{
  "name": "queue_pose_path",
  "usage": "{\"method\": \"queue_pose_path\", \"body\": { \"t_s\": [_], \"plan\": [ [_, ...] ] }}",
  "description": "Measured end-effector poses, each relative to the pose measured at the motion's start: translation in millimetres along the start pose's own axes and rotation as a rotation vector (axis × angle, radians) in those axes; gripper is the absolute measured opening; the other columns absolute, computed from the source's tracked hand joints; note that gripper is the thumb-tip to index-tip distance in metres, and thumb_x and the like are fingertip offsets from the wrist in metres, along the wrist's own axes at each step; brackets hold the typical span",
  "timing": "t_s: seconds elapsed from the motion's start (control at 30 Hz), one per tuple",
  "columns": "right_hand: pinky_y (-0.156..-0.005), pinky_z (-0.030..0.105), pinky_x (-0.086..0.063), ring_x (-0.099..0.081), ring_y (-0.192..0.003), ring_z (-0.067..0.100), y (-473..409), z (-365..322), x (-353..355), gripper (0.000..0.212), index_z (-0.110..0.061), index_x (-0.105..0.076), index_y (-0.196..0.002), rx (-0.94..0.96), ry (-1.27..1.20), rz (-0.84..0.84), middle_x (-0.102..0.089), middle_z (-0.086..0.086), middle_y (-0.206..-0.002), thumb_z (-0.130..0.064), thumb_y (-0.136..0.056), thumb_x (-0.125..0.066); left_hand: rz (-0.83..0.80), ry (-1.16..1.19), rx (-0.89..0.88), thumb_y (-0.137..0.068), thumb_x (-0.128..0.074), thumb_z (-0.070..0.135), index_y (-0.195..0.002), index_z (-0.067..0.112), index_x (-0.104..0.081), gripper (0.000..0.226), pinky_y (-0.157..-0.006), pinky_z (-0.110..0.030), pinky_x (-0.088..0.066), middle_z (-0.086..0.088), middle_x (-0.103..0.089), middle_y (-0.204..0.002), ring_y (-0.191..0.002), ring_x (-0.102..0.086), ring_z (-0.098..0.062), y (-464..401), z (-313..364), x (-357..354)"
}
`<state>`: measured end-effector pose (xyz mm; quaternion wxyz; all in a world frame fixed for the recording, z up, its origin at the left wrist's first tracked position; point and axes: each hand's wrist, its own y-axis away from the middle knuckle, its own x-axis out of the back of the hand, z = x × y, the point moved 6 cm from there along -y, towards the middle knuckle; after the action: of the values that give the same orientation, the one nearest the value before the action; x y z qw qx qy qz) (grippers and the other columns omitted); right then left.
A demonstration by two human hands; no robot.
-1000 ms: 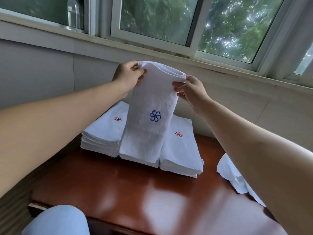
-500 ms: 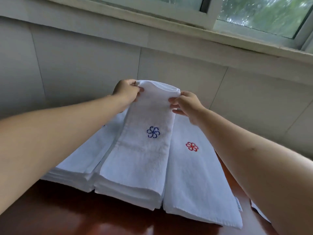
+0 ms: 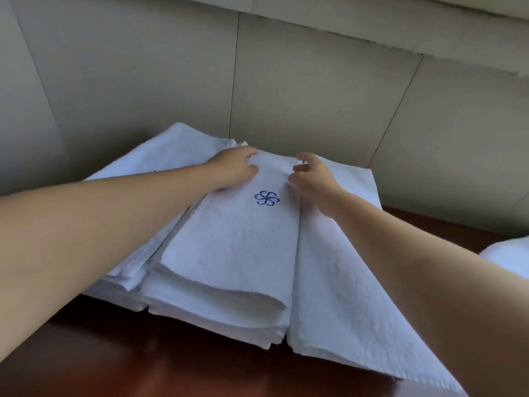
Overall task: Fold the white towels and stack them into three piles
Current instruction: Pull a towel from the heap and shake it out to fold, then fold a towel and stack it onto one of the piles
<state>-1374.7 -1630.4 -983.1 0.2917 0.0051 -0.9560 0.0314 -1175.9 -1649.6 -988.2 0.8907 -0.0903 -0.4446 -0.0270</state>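
Both hands hold the far end of a folded white terry towel with a blue pinwheel emblem as it lies on the middle of three stacks: the left hand has its fingers curled over the far left corner, and the right hand pinches the far right edge between thumb and bent fingers, so each grip is closed on the cloth, not flat upon it. From the two grips the towel's long axis runs straight back toward the person, its near folded edge resting squarely on the layers beneath, the emblem just on the near side of the hands and between them. Neither hand is plainly nearer; they sit level with each other at opposite corners, forearms reaching out low and almost parallel over the stacks. To the outside of the left grip lies the left pile of folded white towels, partly hidden under the forearm; to the outside of the right grip lies the right pile of folded white towels, touching the middle one along its side. All three rest on a glossy reddish-brown wooden surface set against a pale panelled wall. Further out beyond the right forearm, a bit of loose white cloth shows at the frame's edge, likely a towel not yet folded. By the look of it, the placement is nearly done; letting go cleanly, without dragging the far corners out of line, appears to be what the release turns on.
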Motion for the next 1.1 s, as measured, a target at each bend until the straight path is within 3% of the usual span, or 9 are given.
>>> {"method": "queue_pose_path", "body": {
  "t_s": [0.1,0.17,0.3,0.47,0.73,0.83,0.97,1.1],
  "plan": [
    [-0.084,0.031,-0.055,-0.058,-0.106,0.019,21,-21,-5,0.06,-0.025,-0.041,-0.152,0.094,0.243,-0.086,-0.046,-0.001,-0.15,-0.019,-0.094,-0.058,-0.03,-0.157,-0.038,-0.102,-0.05,0.036,-0.157,0.025,-0.035,0.058,-0.101,-0.022,-0.032,-0.002,-0.029,-0.165,-0.145,-0.037,-0.023,17,16,1],
    [-0.096,0.035,-0.052,-0.057,-0.121,0.023,28,-36,-10,0.059,-0.024,-0.039,-0.153,0.155,0.388,-0.105,-0.039,0.001,-0.156,-0.025,-0.097,-0.057,-0.032,-0.245,-0.077,-0.103,-0.044,0.032,-0.158,0.021,-0.034,0.056,-0.117,-0.03,-0.026,-0.004,-0.027,-0.165,-0.151,-0.025,-0.023,22,27,1],
    [-0.116,0.045,-0.032,-0.037,-0.144,0.028,36,-29,-34,0.048,-0.023,-0.041,-0.15,0.18,0.572,-0.121,-0.038,0.004,-0.159,-0.039,-0.105,-0.039,-0.03,-0.427,-0.07,-0.105,-0.029,0.035,-0.159,0.026,-0.027,0.055,-0.121,-0.041,-0.023,-0.004,-0.025,-0.166,-0.151,-0.023,-0.026,28,21,-17],
    [-0.12,0.046,-0.018,-0.027,-0.147,0.022,39,5,-57,0.054,-0.033,-0.033,-0.153,0.262,0.684,0.047,-0.033,-0.003,-0.161,-0.046,-0.102,-0.023,0.018,-0.474,0.005,-0.103,-0.017,0.045,-0.16,0.038,-0.019,0.058,-0.125,-0.044,-0.009,0.002,-0.014,-0.17,-0.156,-0.01,-0.023,21,-4,-41],
    [-0.124,0.044,-0.012,-0.019,-0.152,0.022,54,5,-54,0.055,-0.034,-0.026,-0.158,0.205,0.713,-0.05,-0.024,-0.002,-0.166,-0.047,-0.104,-0.023,-0.05,-0.483,-0.03,-0.105,-0.019,0.047,-0.161,0.037,-0.018,0.056,-0.126,-0.043,-0.01,-0.001,-0.013,-0.17,-0.156,-0.01,-0.024,45,0,-39],
    [-0.124,0.042,-0.013,-0.019,-0.152,0.019,88,7,-48,0.055,-0.036,-0.027,-0.157,0.189,0.695,-0.099,-0.026,-0.003,-0.165,-0.048,-0.103,-0.023,-0.136,-0.446,-0.022,-0.103,-0.018,0.056,-0.16,0.043,-0.016,0.058,-0.126,-0.041,-0.007,0.005,-0.008,-0.171,-0.156,-0.006,-0.023,83,1,-37],
    [-0.125,0.041,-0.007,-0.01,-0.156,0.021,154,10,-42,0.055,-0.036,-0.022,-0.16,0.203,0.704,-0.144,-0.015,-0.001,-0.169,-0.048,-0.105,-0.023,-0.229,-0.474,-0.095,-0.088,-0.011,0.077,-0.157,0.053,-0.007,0.073,-0.126,-0.043,-0.002,0.013,-0.003,-0.17,-0.157,-0.001,-0.024,160,18,-36],
    [-0.125,0.042,-0.007,-0.009,-0.155,0.023,219,6,-38,0.056,-0.031,-0.022,-0.159,0.195,0.74,-0.151,-0.014,0.002,-0.169,-0.045,-0.105,-0.024,-0.269,-0.554,-0.13,-0.099,-0.017,0.071,-0.158,0.049,0.0,0.066,-0.125,-0.046,-0.001,0.005,0.003,-0.171,-0.157,0.003,-0.026,231,44,-34]
  ]
}}
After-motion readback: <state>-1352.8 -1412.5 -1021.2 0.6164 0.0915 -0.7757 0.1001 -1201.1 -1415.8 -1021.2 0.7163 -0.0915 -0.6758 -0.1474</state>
